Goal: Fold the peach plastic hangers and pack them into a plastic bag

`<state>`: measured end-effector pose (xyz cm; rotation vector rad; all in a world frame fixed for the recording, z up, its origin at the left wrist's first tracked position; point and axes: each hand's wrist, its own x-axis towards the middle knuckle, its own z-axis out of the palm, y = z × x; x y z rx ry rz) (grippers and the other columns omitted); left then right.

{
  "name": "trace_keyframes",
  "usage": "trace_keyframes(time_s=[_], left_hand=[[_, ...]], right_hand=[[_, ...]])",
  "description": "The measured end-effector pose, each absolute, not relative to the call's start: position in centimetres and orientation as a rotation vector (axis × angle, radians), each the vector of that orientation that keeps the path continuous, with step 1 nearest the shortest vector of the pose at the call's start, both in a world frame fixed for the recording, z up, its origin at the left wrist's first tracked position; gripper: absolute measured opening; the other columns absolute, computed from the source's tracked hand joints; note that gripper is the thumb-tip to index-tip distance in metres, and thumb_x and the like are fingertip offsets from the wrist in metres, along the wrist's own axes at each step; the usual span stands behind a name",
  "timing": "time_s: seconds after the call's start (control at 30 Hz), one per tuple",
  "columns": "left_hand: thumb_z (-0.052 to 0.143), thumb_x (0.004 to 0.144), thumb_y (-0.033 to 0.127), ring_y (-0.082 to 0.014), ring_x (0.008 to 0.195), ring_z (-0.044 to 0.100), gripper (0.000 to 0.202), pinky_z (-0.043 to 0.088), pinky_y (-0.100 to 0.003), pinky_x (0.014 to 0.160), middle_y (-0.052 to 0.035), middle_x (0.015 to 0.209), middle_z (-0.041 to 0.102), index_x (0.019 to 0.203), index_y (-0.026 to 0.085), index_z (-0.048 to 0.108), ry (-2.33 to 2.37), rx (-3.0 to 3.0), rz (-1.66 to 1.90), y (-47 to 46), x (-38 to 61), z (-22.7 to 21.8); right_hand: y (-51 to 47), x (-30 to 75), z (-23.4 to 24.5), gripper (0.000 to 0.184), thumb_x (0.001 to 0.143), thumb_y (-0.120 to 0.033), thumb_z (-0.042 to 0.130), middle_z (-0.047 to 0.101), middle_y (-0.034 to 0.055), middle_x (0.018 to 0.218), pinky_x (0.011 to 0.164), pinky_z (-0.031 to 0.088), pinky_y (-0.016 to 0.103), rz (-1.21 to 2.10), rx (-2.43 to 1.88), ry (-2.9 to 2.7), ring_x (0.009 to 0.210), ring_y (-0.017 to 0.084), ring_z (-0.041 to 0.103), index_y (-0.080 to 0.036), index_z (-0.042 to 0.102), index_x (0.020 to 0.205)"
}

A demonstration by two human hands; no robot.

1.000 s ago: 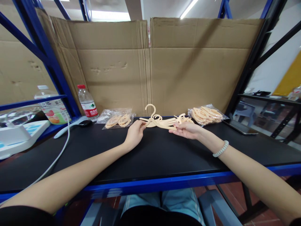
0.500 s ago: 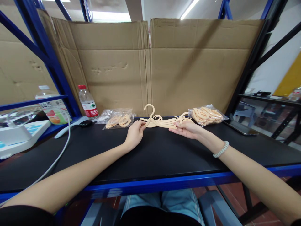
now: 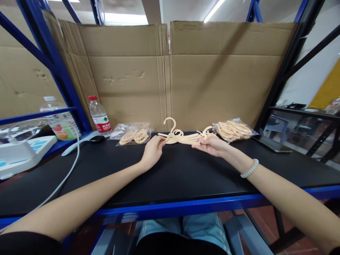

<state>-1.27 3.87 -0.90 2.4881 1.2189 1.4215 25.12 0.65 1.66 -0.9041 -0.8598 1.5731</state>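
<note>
Both hands are out over the black table (image 3: 172, 177), up toward the middle of its far edge, and between them sits the cream hanger (image 3: 183, 142), hook curving upward! The left hand (image 3: 152, 153) has thumb and fingers clamped on the hanger's left part; at the other end the right hand (image 3: 212, 146), a pale bracelet (image 3: 249, 168) round its wrist, has its fingertips pinched on the tip of the hanger's right arm. Whether the hanger touches the tabletop, I can't tell from here. Just behind, more cream hangers (image 3: 207, 133) bunch along the far edge, partly hidden. Over toward the far left corner stands a red-capped bottle (image 3: 100, 117), and between it and the left hand lies a clear bag (image 3: 134, 136) with cream pieces inside; across on the right, a fuller bag (image 3: 233, 130) rests near the far edge, a dark flat device (image 3: 275, 145) by the far right corner
</note>
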Motion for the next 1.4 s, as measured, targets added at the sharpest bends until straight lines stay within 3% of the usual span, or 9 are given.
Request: trace_keyframes(time_s=[0.17, 0.37, 0.63, 0.77, 0.93, 1.4], left_hand=[[0.048, 0.082, 0.011, -0.0195, 0.085, 0.059, 0.013, 0.048, -0.033, 0.079, -0.005, 0.088, 0.062, 0.088, 0.018, 0.057, 1.203, 2.5, 1.429, 3.78, -1.2, -0.85], [0.047, 0.083, 0.012, -0.0194, 0.086, 0.06, 0.013, 0.048, -0.033, 0.08, -0.0049, 0.089, 0.062, 0.088, 0.019, 0.058, 1.196, 2.504, 1.426, 3.75, -1.17, -0.8], [0.049, 0.081, 0.01, -0.0191, 0.085, 0.06, 0.013, 0.048, -0.032, 0.08, -0.0043, 0.088, 0.062, 0.086, 0.018, 0.058, 1.202, 2.475, 1.432, 3.56, -1.05, -0.69], [0.048, 0.081, 0.01, -0.0188, 0.084, 0.059, 0.014, 0.048, -0.032, 0.079, -0.0036, 0.086, 0.062, 0.086, 0.019, 0.057, 1.19, 2.474, 1.445, 3.57, -1.09, -0.74], [0.048, 0.081, 0.01, -0.0192, 0.083, 0.059, 0.014, 0.048, -0.033, 0.079, -0.0037, 0.086, 0.062, 0.086, 0.019, 0.057, 1.208, 2.477, 1.453, 3.69, -1.17, -0.87], [0.049, 0.08, 0.008, -0.0184, 0.082, 0.059, 0.015, 0.046, -0.03, 0.077, -0.0029, 0.086, 0.061, 0.084, 0.019, 0.057, 1.193, 2.474, 1.465, 3.62, -1.15, -0.83]], right_hand=[[0.4, 24.83, 1.88, 0.023, 0.084, 0.008, 0.042, 0.065, 0.005, 0.076, 0.078, 0.06, 0.03, 1.507, -1.016, -0.87, 0.074, 0.016, 0.071, -0.012, 0.054, 0.087], [0.83, 24.89, 1.51, 0.02, 0.082, 0.007, 0.047, 0.066, 0.0087, 0.081, 0.077, 0.06, 0.03, 1.497, -1.027, -0.857, 0.074, 0.016, 0.07, -0.01, 0.056, 0.087], [1.12, 24.75, 1.29, 0.024, 0.082, 0.009, 0.044, 0.065, 0.0067, 0.087, 0.08, 0.06, 0.032, 1.492, -1.013, -0.812, 0.078, 0.015, 0.069, -0.012, 0.054, 0.09], [0.89, 24.6, 1.62, 0.027, 0.082, 0.009, 0.039, 0.062, 0.0047, 0.081, 0.084, 0.058, 0.033, 1.544, -1.037, -0.759, 0.075, 0.015, 0.069, -0.012, 0.053, 0.09], [0.78, 24.84, 1.8, 0.03, 0.082, 0.009, 0.036, 0.058, 0.0007, 0.07, 0.078, 0.061, 0.032, 1.62, -0.975, -0.739, 0.071, 0.015, 0.069, -0.016, 0.051, 0.09], [0.77, 24.68, 1.48, 0.027, 0.08, 0.012, 0.041, 0.066, 0.007, 0.085, 0.073, 0.062, 0.032, 1.475, -1.003, -0.893, 0.076, 0.016, 0.07, -0.013, 0.053, 0.083]])
